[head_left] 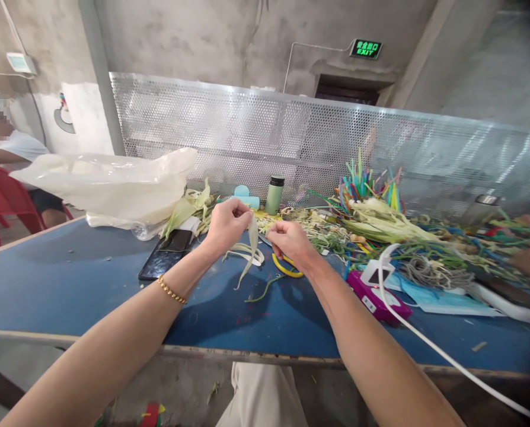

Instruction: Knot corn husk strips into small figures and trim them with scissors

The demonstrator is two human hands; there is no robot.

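Observation:
My left hand (232,222) is closed, pinching the top of a pale corn husk strip (248,261) that hangs down over the table. Just to its right, my right hand (291,240) is closed with fingertips pressed together; whatever they hold is too small to make out. Below that hand shows a yellow loop (297,273), perhaps a scissor handle, and I cannot tell whether the hand touches it. A thin green strand (265,290) lies on the blue table (229,323) beneath both hands.
A phone (165,255) and a big plastic bag (114,184) are at left. Behind stand a green flask (274,194) and husk scraps (309,222). Rightward are corn husks (380,222), colourful stems (367,187), a purple power strip (378,299) and its white cable (443,362). A person (22,145) sits far left.

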